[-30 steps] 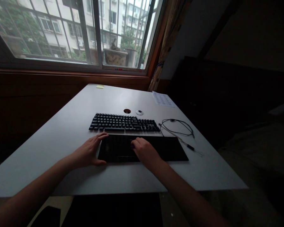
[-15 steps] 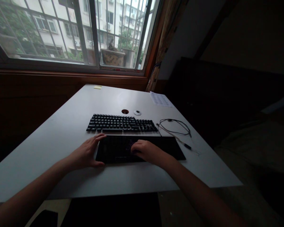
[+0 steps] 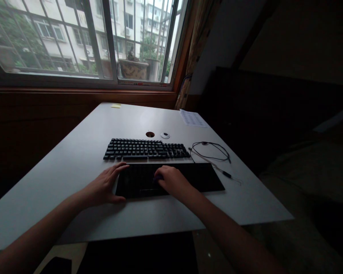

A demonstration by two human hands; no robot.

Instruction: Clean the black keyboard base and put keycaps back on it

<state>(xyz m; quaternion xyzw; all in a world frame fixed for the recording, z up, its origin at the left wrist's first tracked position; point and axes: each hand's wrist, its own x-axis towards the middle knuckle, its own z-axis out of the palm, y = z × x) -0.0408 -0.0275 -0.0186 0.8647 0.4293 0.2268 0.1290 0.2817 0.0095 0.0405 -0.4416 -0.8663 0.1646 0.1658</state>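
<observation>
A long black keyboard base point(image 3: 200, 177), glossy and dark, lies flat on the white table; a cable runs from its far edge. My left hand point(image 3: 105, 184) spans its left end, fingers at the far edge and thumb at the near edge, holding it. Over the middle of the base, my right hand point(image 3: 171, 180) is closed around a small dark purple thing point(image 3: 157, 177), mostly hidden by the fingers and too dark to name. Just beyond the base, black keycaps point(image 3: 137, 149) are laid out in keyboard rows.
To the right lie a looped black cable point(image 3: 214, 156) and a thin wire tool with a black handle point(image 3: 226, 174). Farther back are a round hole point(image 3: 150, 134), a white ring-shaped cover point(image 3: 165, 135), a printed sheet point(image 3: 193, 118) and yellow notes point(image 3: 116, 105). A barred window stands behind the table point(image 3: 74, 137).
My right hand has shifted slightly left on the base, and more of the purple thing shows. My left hand stays at the left end. The view has moved a little.
</observation>
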